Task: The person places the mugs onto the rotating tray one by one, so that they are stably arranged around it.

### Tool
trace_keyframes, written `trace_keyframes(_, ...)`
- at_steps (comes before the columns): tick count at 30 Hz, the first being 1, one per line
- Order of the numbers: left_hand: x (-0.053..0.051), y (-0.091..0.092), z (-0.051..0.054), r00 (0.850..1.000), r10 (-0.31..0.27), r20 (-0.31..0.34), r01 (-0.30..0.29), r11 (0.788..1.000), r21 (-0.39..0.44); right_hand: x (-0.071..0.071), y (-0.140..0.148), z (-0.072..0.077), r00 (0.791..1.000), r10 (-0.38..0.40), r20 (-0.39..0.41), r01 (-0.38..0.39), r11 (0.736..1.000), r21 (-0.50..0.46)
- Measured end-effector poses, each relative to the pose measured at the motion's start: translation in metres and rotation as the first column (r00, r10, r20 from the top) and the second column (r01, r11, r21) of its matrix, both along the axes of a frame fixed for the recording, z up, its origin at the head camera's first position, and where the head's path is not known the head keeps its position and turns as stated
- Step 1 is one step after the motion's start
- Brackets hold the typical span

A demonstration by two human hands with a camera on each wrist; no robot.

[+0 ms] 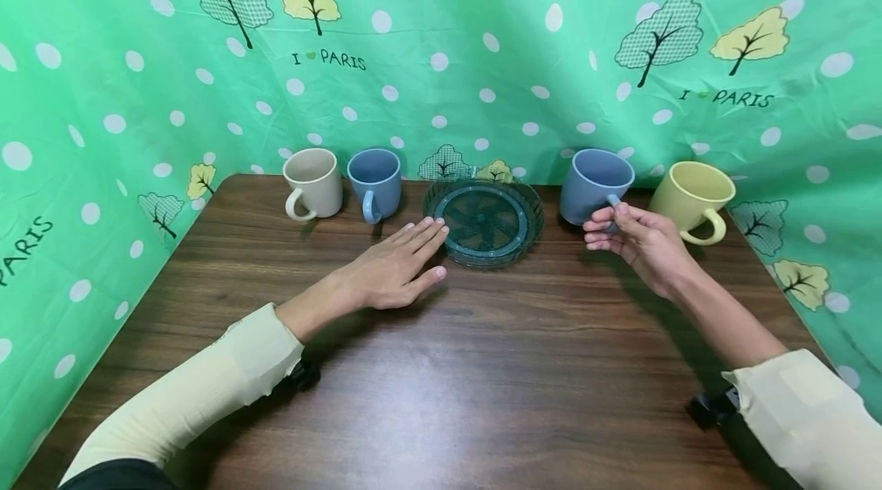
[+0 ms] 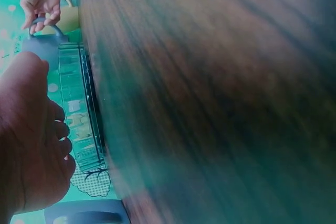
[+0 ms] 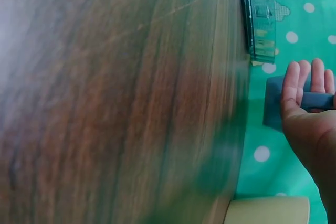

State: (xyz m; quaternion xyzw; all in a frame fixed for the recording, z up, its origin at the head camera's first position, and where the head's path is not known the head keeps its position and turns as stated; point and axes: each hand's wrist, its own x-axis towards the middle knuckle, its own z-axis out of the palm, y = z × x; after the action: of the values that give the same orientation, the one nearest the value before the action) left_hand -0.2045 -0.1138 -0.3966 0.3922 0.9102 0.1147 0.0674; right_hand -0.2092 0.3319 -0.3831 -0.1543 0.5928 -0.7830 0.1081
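Note:
My right hand [image 1: 644, 245] holds the handle of a blue mug [image 1: 592, 184] at the right of the table's back; in the right wrist view, the fingers of the hand [image 3: 312, 108] are around the handle of this mug [image 3: 273, 103]. My left hand [image 1: 393, 264] is palm down with straight fingers, its fingertips at the near left rim of a round, clear dark-green tray [image 1: 482, 222]. In the left wrist view the hand [image 2: 31, 140] is beside the tray [image 2: 79, 108]. Whether it touches the tray, I cannot tell.
A white mug [image 1: 320, 187] and a second blue mug [image 1: 382, 184] stand left of the tray. A yellow mug [image 1: 682, 199] stands behind my right hand, at the right. Green patterned cloth [image 1: 441, 31] hangs behind the brown wooden table [image 1: 482, 367].

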Motion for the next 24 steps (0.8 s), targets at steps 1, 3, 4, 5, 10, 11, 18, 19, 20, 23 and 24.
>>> trace_keyframes(1, 0.000, 0.000, 0.000, 1.000, -0.001, 0.000, 0.001, 1.000, -0.001, 0.000, -0.002, 0.001, 1.000, -0.001, -0.003, 0.001, 1.000, 0.002)
trace_keyframes(3, -0.001, 0.000, -0.001, 1.000, -0.003, 0.000, 0.003, 1.000, -0.001, 0.000, -0.005, 0.002, 1.000, -0.001, -0.007, 0.001, 1.000, 0.001)
trace_keyframes(4, -0.001, 0.000, -0.001, 1.000, -0.003, -0.001, 0.003, 1.000, -0.001, 0.000, -0.006, 0.002, 1.000, -0.001, -0.009, 0.001, 1.000, 0.000)
trace_keyframes(5, -0.001, -0.001, -0.001, 1.000, -0.004, -0.002, 0.004, 1.000, 0.000, 0.000, -0.008, 0.003, 1.000, -0.002, -0.011, 0.002, 1.000, 0.000)
trace_keyframes(10, -0.001, 0.000, -0.002, 1.000, -0.006, -0.009, 0.006, 1.000, 0.005, 0.000, -0.013, 0.006, 1.000, 0.003, -0.022, -0.003, 1.000, -0.010)
trace_keyframes(11, -0.001, 0.000, -0.002, 1.000, -0.004, -0.009, 0.004, 1.000, 0.005, 0.000, -0.014, 0.006, 1.000, 0.007, -0.025, -0.007, 1.000, -0.012)
trace_keyframes(18, 0.000, -0.001, 0.000, 1.000, -0.002, 0.003, 0.002, 1.000, 0.004, 0.000, -0.020, 0.012, 0.999, 0.027, -0.046, -0.027, 1.000, -0.002)
trace_keyframes(19, 0.000, -0.001, 0.000, 1.000, -0.002, 0.004, 0.002, 1.000, 0.003, -0.001, -0.021, 0.013, 0.998, 0.029, -0.048, -0.029, 1.000, -0.001)
trace_keyframes(20, 0.001, -0.001, 0.001, 1.000, -0.003, 0.005, 0.003, 1.000, 0.003, -0.001, -0.022, 0.014, 0.998, 0.033, -0.049, -0.033, 0.999, -0.002)
trace_keyframes(23, 0.000, -0.001, 0.000, 1.000, -0.002, 0.005, 0.002, 1.000, 0.002, -0.002, -0.025, 0.016, 0.998, 0.041, -0.052, -0.041, 0.999, -0.008)
trace_keyframes(24, 0.000, 0.000, 0.000, 1.000, -0.002, 0.005, 0.002, 1.000, 0.003, -0.002, -0.026, 0.017, 0.998, 0.041, -0.054, -0.041, 0.999, -0.007)
